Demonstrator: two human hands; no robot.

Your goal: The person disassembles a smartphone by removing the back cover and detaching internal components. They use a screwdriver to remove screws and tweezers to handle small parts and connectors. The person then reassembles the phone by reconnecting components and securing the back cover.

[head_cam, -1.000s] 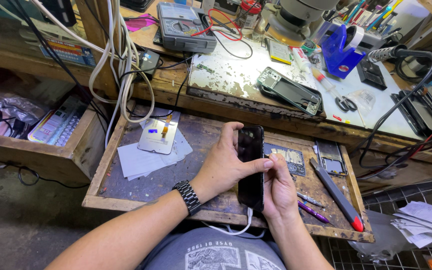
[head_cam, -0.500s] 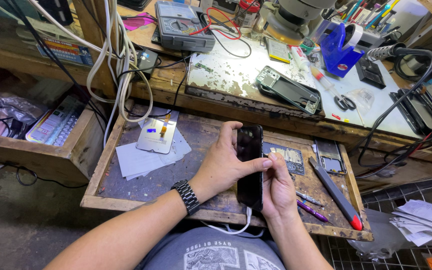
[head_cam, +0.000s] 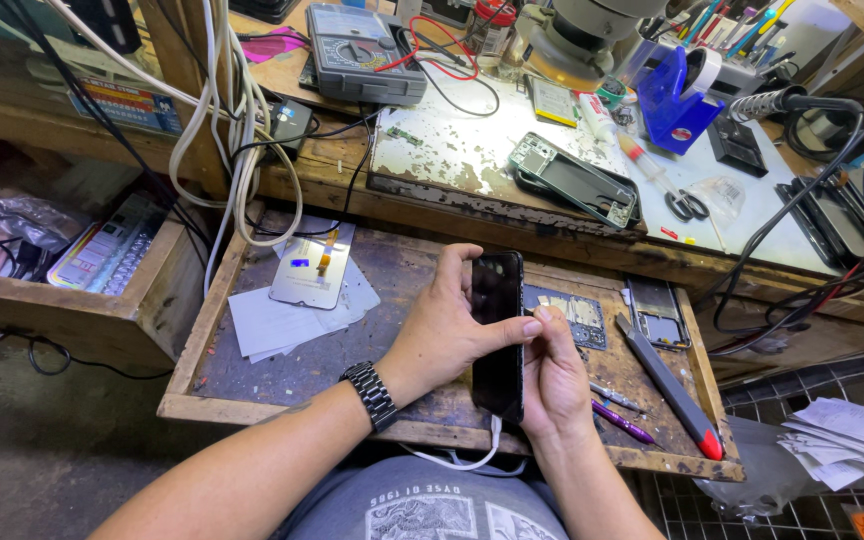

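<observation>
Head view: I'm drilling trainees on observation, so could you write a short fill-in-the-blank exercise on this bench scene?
1. Both hands hold a black ____ upright over the wooden tray.
2. The left hand wears a ____ on its wrist.
3. A white ____ runs from the bottom of the thing held by the right hand.

Missing words: phone; wristwatch; cable.

Worn wooden workbench point(head_cam: 332, 165), pulled-out drawer point(head_cam: 282, 410), grey floor point(head_cam: 22, 450)
</observation>
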